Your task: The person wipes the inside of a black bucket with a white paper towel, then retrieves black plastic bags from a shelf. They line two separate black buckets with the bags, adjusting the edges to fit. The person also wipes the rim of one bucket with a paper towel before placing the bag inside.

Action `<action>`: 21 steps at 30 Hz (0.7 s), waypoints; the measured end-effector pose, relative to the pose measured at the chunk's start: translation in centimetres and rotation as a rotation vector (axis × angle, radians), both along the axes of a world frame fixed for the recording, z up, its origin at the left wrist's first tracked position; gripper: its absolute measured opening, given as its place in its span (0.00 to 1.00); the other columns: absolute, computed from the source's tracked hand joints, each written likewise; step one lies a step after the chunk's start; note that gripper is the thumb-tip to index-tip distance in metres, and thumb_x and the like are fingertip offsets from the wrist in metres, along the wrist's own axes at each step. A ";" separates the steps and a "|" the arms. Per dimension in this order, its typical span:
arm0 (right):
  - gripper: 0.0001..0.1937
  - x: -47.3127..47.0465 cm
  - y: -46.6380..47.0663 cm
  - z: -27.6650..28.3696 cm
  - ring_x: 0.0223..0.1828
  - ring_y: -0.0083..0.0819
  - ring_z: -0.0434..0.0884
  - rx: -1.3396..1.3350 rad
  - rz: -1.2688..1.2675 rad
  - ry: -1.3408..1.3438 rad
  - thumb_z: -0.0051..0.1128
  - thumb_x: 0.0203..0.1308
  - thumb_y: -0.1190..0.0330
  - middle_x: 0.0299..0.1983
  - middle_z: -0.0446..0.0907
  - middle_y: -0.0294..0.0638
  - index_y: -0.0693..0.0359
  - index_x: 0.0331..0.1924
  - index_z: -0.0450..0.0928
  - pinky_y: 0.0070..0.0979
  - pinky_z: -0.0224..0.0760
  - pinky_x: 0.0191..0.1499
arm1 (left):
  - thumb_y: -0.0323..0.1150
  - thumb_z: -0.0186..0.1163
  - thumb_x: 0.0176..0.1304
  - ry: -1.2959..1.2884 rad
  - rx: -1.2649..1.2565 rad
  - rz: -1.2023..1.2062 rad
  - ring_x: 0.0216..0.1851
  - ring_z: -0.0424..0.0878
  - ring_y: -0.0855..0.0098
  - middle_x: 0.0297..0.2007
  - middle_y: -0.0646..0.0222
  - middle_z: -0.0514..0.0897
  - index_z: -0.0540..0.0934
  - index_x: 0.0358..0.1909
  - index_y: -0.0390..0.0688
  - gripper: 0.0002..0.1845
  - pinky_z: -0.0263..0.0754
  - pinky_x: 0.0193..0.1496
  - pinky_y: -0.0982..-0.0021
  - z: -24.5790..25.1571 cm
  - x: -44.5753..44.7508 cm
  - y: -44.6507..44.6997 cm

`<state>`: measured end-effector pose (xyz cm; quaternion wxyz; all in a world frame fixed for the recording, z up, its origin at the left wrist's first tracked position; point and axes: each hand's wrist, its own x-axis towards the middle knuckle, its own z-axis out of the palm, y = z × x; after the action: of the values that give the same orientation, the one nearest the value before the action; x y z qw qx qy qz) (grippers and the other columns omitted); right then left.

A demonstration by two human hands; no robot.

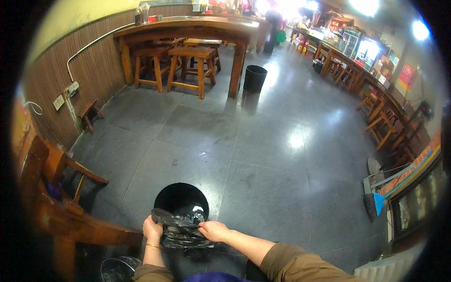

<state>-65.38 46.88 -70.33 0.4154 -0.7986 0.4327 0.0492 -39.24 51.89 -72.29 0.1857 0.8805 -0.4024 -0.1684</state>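
Note:
Between my two hands is a crumpled black plastic bag [183, 234], which looks like a bin liner. My left hand [153, 227] grips its left edge, and a gold-coloured bangle circles that wrist. On the other side, my right hand [213, 231] pinches the bag's right edge. Just beyond the bag, a round black bin [181, 197] stands on the floor with its mouth facing up. The bag overlaps the bin's near rim in this view. Some light reflects inside the bin; what lies at its bottom is unclear.
Wooden furniture [95, 225] stands close on my left, with a bucket [118, 269] below it. Ahead are a long wooden table [190, 24], stools [193, 53] and another black bin [255, 75]. A blue broom [378, 203] and dustpan lean at right. Grey tiled floor [267, 197] spreads between.

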 end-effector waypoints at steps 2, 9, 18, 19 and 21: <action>0.19 -0.1 -0.3 0.6 0.48 0.55 0.79 -0.017 0.020 0.017 0.42 0.69 0.56 0.43 0.82 0.55 0.61 0.45 0.79 0.47 0.72 0.52 | 0.34 0.65 0.48 -0.009 0.083 -0.044 0.44 0.82 0.47 0.39 0.52 0.85 0.85 0.40 0.45 0.14 0.77 0.47 0.53 0.4 -0.2 0.7; 0.15 -3.4 -3.7 0.6 0.38 0.32 0.81 0.202 -0.009 -0.265 0.50 0.67 0.60 0.37 0.85 0.45 0.63 0.41 0.83 0.33 0.75 0.45 | 0.36 0.61 0.50 0.090 0.213 -0.185 0.42 0.81 0.45 0.37 0.47 0.84 0.84 0.40 0.40 0.16 0.76 0.47 0.51 2.7 -0.3 4.5; 0.12 -5.1 -4.1 4.9 0.31 0.20 0.74 0.121 -0.949 -1.057 0.45 0.71 0.66 0.34 0.80 0.35 0.66 0.42 0.78 0.20 0.69 0.35 | 0.36 0.65 0.59 1.615 -0.854 0.469 0.44 0.83 0.62 0.37 0.66 0.85 0.81 0.41 0.42 0.11 0.78 0.50 0.60 9.4 -1.6 5.9; 0.12 -6.3 -4.2 5.0 0.31 0.20 0.74 0.060 -0.910 -1.177 0.45 0.71 0.67 0.33 0.80 0.34 0.67 0.43 0.77 0.19 0.69 0.35 | 0.38 0.64 0.60 1.602 -0.790 0.480 0.42 0.83 0.63 0.36 0.66 0.85 0.81 0.42 0.41 0.13 0.79 0.47 0.61 9.5 -2.5 5.2; 0.11 -7.3 -4.1 5.0 0.32 0.17 0.74 0.066 -0.738 -0.929 0.45 0.72 0.68 0.31 0.78 0.31 0.67 0.45 0.78 0.17 0.68 0.38 | 0.32 0.60 0.63 1.570 -0.760 0.550 0.40 0.83 0.67 0.38 0.68 0.85 0.79 0.41 0.43 0.07 0.79 0.45 0.63 10.2 -2.9 4.5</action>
<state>-72.71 42.76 -65.36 0.5754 -0.5199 0.4529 -0.4399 -42.12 56.34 -62.13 0.7170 0.4575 0.0350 -0.5247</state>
